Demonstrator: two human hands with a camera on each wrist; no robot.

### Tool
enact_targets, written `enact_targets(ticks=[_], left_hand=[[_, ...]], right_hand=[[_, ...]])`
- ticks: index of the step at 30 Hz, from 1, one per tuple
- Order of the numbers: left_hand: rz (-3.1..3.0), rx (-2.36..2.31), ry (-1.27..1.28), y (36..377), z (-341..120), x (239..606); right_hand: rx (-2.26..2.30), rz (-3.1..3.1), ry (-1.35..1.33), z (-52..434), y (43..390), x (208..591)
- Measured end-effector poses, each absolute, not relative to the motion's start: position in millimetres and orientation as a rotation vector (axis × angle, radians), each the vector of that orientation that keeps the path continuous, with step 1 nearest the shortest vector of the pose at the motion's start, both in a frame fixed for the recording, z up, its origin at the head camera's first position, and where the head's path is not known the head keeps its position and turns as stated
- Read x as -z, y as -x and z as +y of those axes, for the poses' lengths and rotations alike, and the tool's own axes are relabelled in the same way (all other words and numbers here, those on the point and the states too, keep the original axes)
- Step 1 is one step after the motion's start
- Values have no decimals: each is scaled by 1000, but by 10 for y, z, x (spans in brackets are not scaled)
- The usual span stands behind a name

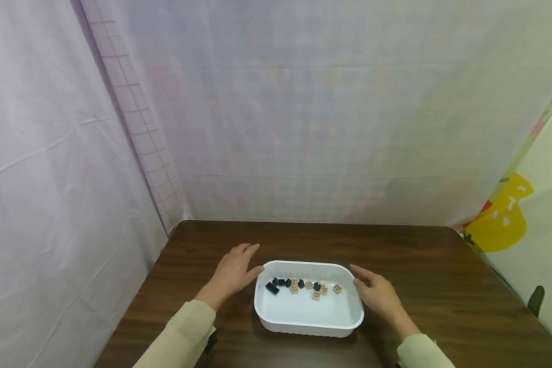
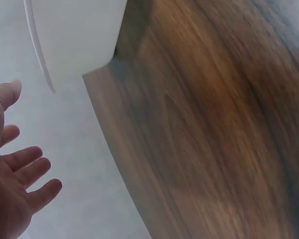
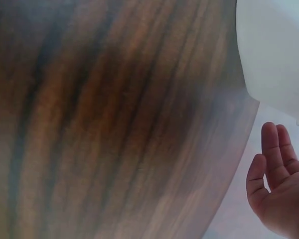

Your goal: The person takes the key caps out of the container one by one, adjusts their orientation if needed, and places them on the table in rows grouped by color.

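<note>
A white plastic tray sits on a dark wooden table. Several small black and tan blocks lie along its far side. My left hand is at the tray's left rim, fingers straight, thumb near or touching the rim. My right hand is at the right rim, fingers relaxed, fingertips by the corner. In the left wrist view, the open left palm faces the tray's wall. The right wrist view shows the open right hand below the tray.
Pale cloth hangs behind and to the left of the table. A sheet with a yellow shape stands at the right. Bare wood lies between the tray and the far edge.
</note>
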State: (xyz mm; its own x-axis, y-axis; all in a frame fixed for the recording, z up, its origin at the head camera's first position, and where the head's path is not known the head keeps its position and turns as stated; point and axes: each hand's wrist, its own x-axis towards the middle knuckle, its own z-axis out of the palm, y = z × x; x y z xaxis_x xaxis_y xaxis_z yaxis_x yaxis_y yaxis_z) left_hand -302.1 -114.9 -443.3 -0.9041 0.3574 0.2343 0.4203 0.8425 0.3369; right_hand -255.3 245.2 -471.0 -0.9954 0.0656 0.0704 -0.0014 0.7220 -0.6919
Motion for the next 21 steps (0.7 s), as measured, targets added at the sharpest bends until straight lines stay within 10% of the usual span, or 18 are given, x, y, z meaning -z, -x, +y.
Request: enact_targets(ticks=[21], left_hand=[[-2894,509,778,2897,-781,4369]], right_hand=[[-1209,-2781,39,2396,2518,4747]])
